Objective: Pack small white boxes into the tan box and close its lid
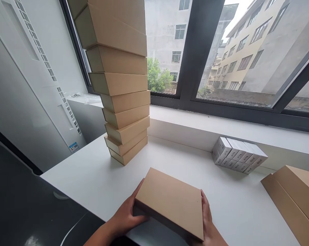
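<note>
A flat brown cardboard box [173, 201] is held between both my hands at the near side of the white table [92, 181]. My left hand [127, 213] grips its left end, with the thumb along the near side and the fingers behind the edge. Against its right end presses my right hand [208, 218], whose fingers run up the side and whose thumb is hidden. The box's top is plain and closed. Beyond it rises a tall stack of similar brown boxes [128, 102], leaning a little and cut off by the top of the view.
White small boxes [237, 155] sit packed in a block by the window ledge [195, 118]. More brown boxes [295, 194] stand at the right edge. A white appliance [33, 102] is on the left, beyond the table's edge. Dark-framed windows line the back.
</note>
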